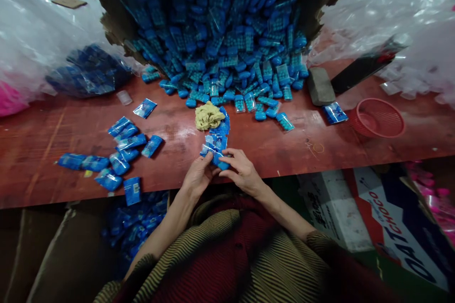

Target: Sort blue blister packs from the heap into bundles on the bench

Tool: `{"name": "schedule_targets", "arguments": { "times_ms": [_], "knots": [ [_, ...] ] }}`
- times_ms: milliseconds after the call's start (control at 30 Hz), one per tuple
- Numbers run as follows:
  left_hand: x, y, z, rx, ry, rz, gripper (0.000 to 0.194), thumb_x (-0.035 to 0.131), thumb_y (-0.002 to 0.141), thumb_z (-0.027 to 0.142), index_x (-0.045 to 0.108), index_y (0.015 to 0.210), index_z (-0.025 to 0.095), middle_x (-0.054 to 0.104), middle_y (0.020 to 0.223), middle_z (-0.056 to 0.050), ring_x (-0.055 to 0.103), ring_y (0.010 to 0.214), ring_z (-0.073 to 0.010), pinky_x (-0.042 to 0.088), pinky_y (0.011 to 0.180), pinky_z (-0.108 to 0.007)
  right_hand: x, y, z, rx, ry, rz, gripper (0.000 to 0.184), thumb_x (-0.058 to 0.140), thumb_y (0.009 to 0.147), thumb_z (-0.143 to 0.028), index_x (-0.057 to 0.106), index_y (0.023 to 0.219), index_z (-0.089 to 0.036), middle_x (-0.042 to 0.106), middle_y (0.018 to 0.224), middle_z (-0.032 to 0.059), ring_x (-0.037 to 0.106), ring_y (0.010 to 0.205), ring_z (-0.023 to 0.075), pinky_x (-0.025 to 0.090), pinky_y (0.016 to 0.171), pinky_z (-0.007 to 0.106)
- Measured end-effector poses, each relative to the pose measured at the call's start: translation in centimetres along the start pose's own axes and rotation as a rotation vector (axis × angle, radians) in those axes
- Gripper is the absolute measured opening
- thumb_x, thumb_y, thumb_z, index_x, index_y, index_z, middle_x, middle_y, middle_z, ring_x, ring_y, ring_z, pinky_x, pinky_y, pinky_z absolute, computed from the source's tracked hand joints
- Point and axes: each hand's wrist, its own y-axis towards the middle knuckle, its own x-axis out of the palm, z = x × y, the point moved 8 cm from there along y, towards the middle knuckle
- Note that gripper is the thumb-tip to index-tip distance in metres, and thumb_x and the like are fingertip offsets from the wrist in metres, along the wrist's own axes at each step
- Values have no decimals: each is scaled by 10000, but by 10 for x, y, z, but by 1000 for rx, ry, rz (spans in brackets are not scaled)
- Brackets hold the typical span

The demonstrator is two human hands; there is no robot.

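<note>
At the table's front edge, my left hand (197,176) pinches a blue printed sleeve (207,148) between thumb and fingers. Close against it, my right hand (243,171) has its fingers and thumb on a small blue-capped candy box (223,164). The two things meet between my hands, and I cannot tell how far the box is inside the sleeve. Just beyond lie more flat blue sleeves (222,127), partly under a crumpled yellow cloth (209,116). Several wrapped blue packs (120,163) lie to the left of my hands.
A big heap of blue candy boxes (227,64) spills from a torn carton onto the red table (284,151). On the right are a grey block (320,86) and a red basket (379,120). A bag of blue sleeves (90,71) sits at left; blue packs (137,227) fill the space below.
</note>
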Motion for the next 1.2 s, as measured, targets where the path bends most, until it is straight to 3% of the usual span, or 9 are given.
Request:
{"name": "schedule_targets", "arguments": {
  "times_ms": [100,200,300,400,500,700,967,1200],
  "knots": [
    [6,-4,-3,-83,2,-97,135,678,755,221,639,855,141,704,793,-30,662,668,-135,562,616,-255,-1,5,11,141,320,-20,277,593,842,-253,632,1115,-277,545,1167,61,551,1046,188,475,900,361],
    [15,-7,-4,-117,19,-213,188,667,760,200,640,939,150,707,832,-32,664,688,-136,564,632,-260,4,8,26,305,615,-28,546,719,723,-253,546,1234,-343,488,1224,27,547,1020,163,488,879,320],
    [16,-6,-5,-136,15,-289,289,723,703,224,646,966,132,713,822,-48,673,713,-156,566,668,-277,18,12,31,409,847,-190,760,791,625,-249,471,1303,-372,492,1251,10,538,1040,166,498,867,309],
    [14,-6,-9,-182,34,-338,362,771,643,232,654,968,127,721,868,-71,686,767,-193,569,703,-307,23,18,26,436,981,-358,781,807,598,-224,486,1296,-365,537,1224,-3,534,1076,170,487,885,300],
    [13,-7,-11,-166,57,-337,357,765,656,245,653,981,152,718,940,-76,685,815,-197,566,725,-311,21,21,23,440,979,-422,717,796,616,-213,526,1266,-352,554,1236,-6,535,1097,178,473,911,315],
    [21,-15,-9,-5,-23,-246,293,744,691,274,664,938,141,710,844,-30,663,769,-130,546,786,-269,23,18,29,434,957,-278,601,747,685,-228,555,1241,-346,573,1204,-15,529,1102,160,465,920,286],
    [24,-19,-11,71,-58,-143,254,716,722,285,660,930,150,711,889,-34,666,795,-137,546,764,-265,31,3,35,543,898,-68,566,689,730,-369,530,1271,-323,555,1119,-2,565,749,101,539,604,223],
    [17,-19,-14,-19,-82,-98,178,673,763,234,664,921,153,718,872,-26,670,784,-132,547,793,-295,36,1,43,577,1087,-36,565,768,642,-349,607,1180,-285,611,1096,10,583,901,128,488,797,230]
  ]
}}
